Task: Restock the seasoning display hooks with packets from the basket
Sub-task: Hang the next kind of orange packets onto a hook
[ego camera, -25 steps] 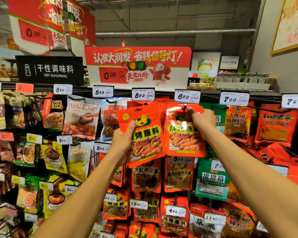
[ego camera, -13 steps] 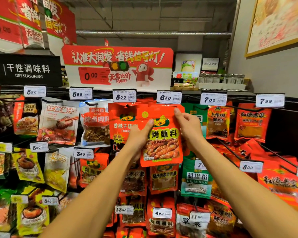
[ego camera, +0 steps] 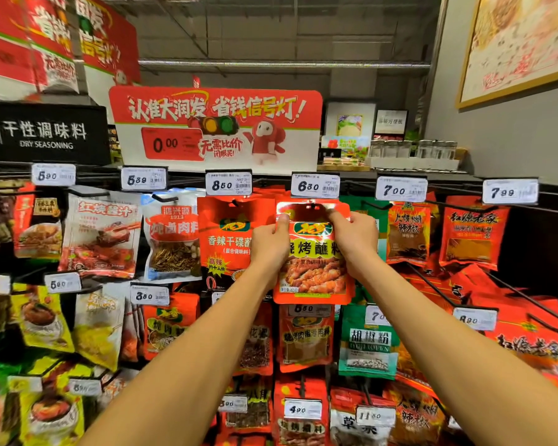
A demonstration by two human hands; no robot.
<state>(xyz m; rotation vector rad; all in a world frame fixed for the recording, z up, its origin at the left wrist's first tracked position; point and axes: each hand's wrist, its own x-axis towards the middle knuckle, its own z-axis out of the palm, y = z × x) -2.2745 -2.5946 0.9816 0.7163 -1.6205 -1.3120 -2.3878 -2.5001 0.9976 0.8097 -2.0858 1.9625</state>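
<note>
An orange barbecue-dip seasoning packet (ego camera: 314, 272) with a picture of grilled meat is held up at the top row of hooks, right under the 6.30 price tag (ego camera: 315, 185). My left hand (ego camera: 271, 244) pinches its upper left edge and my right hand (ego camera: 351, 236) grips its upper right corner. The packet's hang hole sits at the hook tip (ego camera: 313, 206); whether it is threaded on I cannot tell. The basket is out of view.
Neighbouring hooks carry an orange chilli-dip packet (ego camera: 227, 239) to the left and green pepper packets (ego camera: 369, 341) lower right. Black hook rods (ego camera: 432, 284) jut out on the right. A red promo sign (ego camera: 216, 123) stands above.
The left hand brought its packet from the left to the 6.30 hook, and the right hand joined it. Both hands lifted the packet's top to the hook tip.
</note>
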